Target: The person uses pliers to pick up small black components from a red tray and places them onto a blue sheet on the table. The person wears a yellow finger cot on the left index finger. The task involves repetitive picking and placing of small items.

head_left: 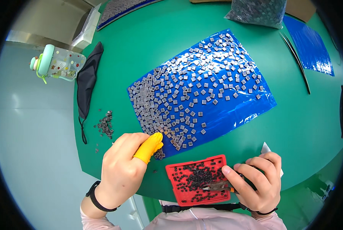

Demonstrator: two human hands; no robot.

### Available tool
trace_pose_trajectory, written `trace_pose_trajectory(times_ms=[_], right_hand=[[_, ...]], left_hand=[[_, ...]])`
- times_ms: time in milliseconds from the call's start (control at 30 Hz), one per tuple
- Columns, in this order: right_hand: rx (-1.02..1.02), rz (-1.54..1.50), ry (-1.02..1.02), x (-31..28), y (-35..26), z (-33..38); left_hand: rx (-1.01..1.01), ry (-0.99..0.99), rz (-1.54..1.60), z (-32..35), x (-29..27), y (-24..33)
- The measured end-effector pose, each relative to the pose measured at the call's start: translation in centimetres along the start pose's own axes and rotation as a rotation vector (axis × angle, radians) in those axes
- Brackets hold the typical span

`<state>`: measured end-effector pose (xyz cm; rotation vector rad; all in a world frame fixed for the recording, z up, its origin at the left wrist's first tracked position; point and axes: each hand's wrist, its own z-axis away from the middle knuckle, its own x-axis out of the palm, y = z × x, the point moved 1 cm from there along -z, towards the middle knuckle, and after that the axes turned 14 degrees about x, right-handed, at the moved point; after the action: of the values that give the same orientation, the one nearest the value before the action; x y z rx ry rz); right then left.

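My left hand [122, 168], a yellow finger cot [150, 148] over one finger, is at the near left edge of a blue sheet [232, 115] covered with small grey square pieces [150, 103]. Its fingers are bent together, and the tips are hidden, so what they hold cannot be made out. In my right hand [257, 182] are small pliers [219, 186] with an orange handle. Their jaws lie over a red tray [171, 174] of tiny black parts [202, 175], and my thumb is by the tray's right rim.
Loose dark pieces [105, 124] lie left of the sheet, near a black face mask [89, 84] and a bottle [62, 63]. Tweezers [299, 65] rest at the right. A bag of pieces [257, 11] and another blue sheet [309, 44] are at the far right.
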<state>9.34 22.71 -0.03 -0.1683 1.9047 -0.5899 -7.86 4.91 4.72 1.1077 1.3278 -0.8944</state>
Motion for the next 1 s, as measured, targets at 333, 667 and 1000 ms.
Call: trace_pose_trajectory(times_ms=[333, 667, 1000], right_hand=[[-0.009, -0.002, -0.010, 0.1, 0.1, -0.2], [-0.013, -0.001, -0.021, 0.0, 0.2, -0.2], [-0.005, -0.009, -0.018, 0.1, 0.2, -0.1]], left_hand=[[-0.059, 0.065, 0.020, 0.1, 0.3, 0.3], [-0.046, 0.124, 0.012, 0.8, -0.2, 0.0], [-0.044, 0.095, 0.131, 1.2, 0.4, 0.3]])
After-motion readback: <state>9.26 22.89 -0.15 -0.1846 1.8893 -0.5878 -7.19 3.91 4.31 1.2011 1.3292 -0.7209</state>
